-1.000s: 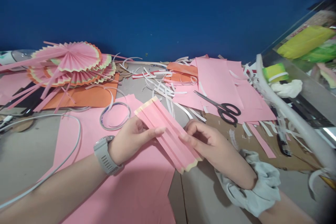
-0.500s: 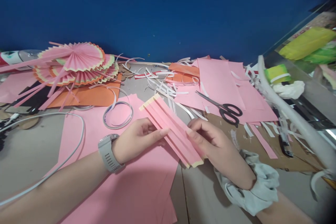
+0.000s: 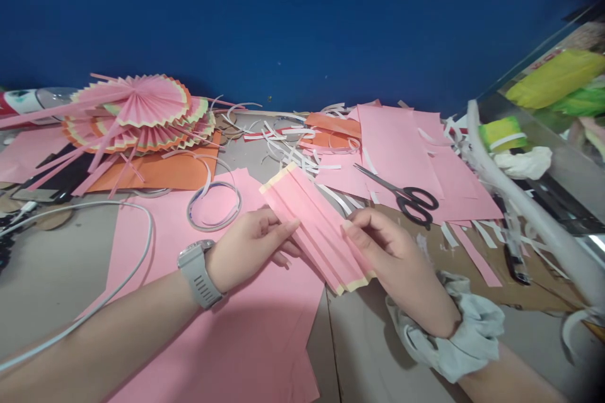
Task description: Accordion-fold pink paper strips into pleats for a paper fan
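paper (image 3: pixel 319 227), pink and pleated, is held tilted above the large pink sheet's (image 3: pixel 212 340) edge; left hand (image 3: pixel 250 242) and right hand (image 3: pixel 387 252) pinch opposite long sides, thumbs on top, probably keeping its folds spread; scissors (image 3: pixel 398 191) lie beyond, presumably within reach

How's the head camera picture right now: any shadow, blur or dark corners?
In the head view, a soft shadow covers the lower part of the large pink sheet; the pleated pink paper and black scissors look fairly clear; the yellow package near the right edge looks smeared; the top right corner goes dark.
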